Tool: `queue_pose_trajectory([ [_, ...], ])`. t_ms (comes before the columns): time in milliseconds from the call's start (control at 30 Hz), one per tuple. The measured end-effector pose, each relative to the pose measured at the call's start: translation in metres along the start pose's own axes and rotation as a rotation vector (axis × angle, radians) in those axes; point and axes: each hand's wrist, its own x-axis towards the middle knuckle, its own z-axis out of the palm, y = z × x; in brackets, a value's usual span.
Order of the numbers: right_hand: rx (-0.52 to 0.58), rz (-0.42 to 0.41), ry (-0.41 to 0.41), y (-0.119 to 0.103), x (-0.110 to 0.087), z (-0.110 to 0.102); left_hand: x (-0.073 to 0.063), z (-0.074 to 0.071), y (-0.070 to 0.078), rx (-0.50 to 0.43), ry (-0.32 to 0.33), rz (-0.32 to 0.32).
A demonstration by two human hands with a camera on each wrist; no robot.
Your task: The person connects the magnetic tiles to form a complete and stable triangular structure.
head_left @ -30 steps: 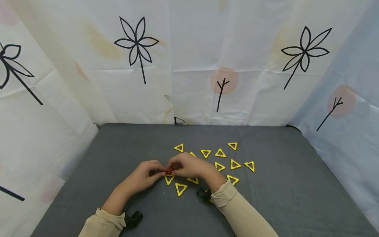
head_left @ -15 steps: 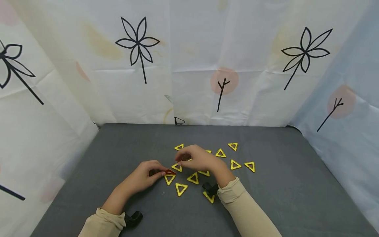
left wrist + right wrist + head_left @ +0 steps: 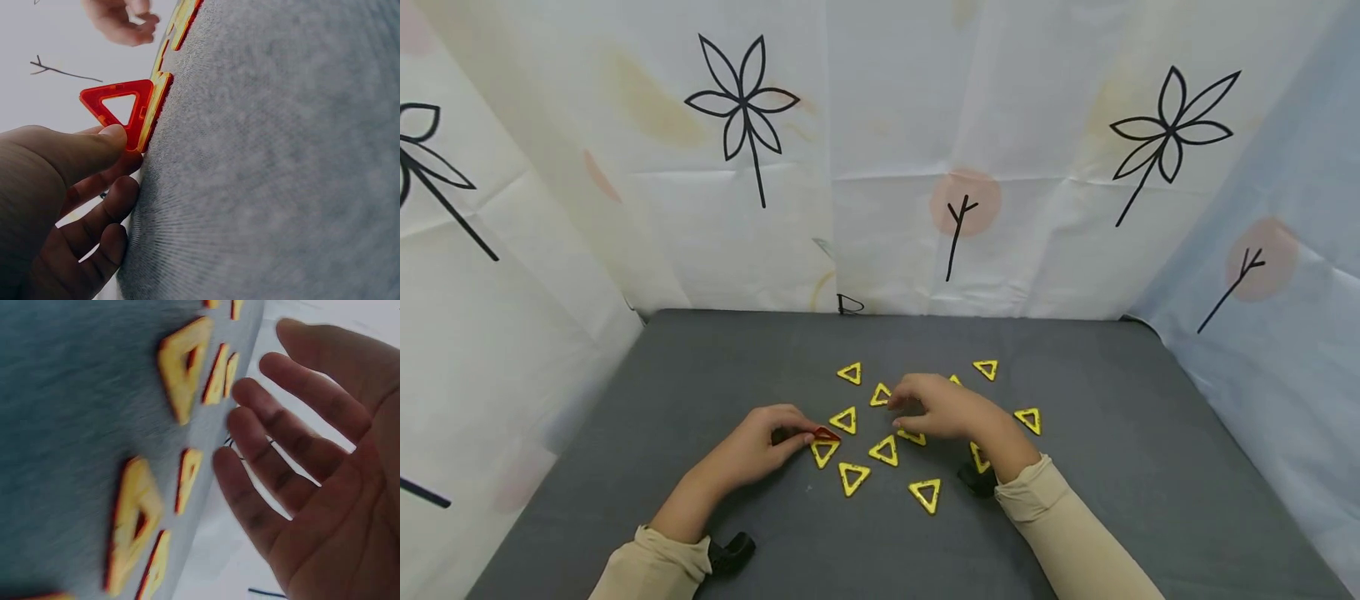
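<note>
My left hand [image 3: 766,440] pinches a translucent red triangle tile [image 3: 143,109] between thumb and fingers. It is a hollow tile, standing tilted up along the edge of a flat yellow triangle tile [image 3: 817,455] on the table. In the left wrist view the two tiles meet at that edge. My right hand [image 3: 943,407] hovers above the scattered tiles, its fingers loosely bent and holding nothing. In the right wrist view its fingers [image 3: 284,469] are spread apart, beside several yellow tiles with red edges. Beneath this hand lies one partly covered tile [image 3: 913,438].
Several more hollow yellow triangles lie flat around the hands, among them one tile [image 3: 850,491] near the front and another tile [image 3: 1037,422] at the right. The grey-covered table [image 3: 737,342] ends at a white patterned cloth [image 3: 887,250] behind.
My right hand has left the red tile and moved rightward over the other tiles, its fingers loosening. My left hand has stayed in place, still pinching the red tile.
</note>
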Motion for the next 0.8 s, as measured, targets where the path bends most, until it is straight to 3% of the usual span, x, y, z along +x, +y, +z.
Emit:
queue_pose_trajectory([
  [167, -0.049, -0.022, -0.047, 0.006, -0.011, 0.004, 0.001, -0.001, 0.0, -0.003, 0.002, 0.001],
  [300, -0.105, -0.041, -0.034, 0.007, -0.015, 0.007, 0.0, -0.002, -0.002, -0.009, 0.001, 0.009],
  [800, -0.181, 0.014, 0.005, 0.005, -0.012, 0.014, 0.001, -0.002, -0.007, -0.036, -0.003, 0.014],
])
